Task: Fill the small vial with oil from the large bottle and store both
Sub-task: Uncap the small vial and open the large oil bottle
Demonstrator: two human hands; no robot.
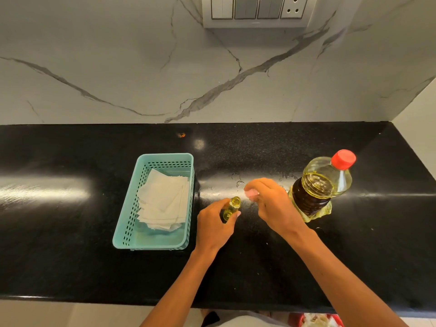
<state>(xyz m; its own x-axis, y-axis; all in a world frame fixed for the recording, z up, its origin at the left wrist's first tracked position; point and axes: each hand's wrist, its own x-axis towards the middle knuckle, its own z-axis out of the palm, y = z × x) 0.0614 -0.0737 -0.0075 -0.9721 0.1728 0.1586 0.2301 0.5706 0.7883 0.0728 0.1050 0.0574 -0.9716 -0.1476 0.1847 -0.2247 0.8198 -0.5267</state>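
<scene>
A polished black stone countertop (70, 256) runs along the marble wall. On it sits a teal perforated plastic basket (165, 155) holding white paper squares (165, 201). To the right, well apart from it, stands the large clear plastic oil bottle (316, 190), red cap (343, 159) on. Between basket and bottle, the left hand (213, 225) grips the small glass vial (232, 206) of yellow oil. Just beside it, the right hand (271, 204) pinches a small pink object (251, 193).

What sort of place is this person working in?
Most likely a home kitchen. A glossy black stone counter runs under a marble-look wall with a switch panel, and a large bottle of oil stands on it. The left hand holds a small vial; the right hand pinches a pink item.
</scene>
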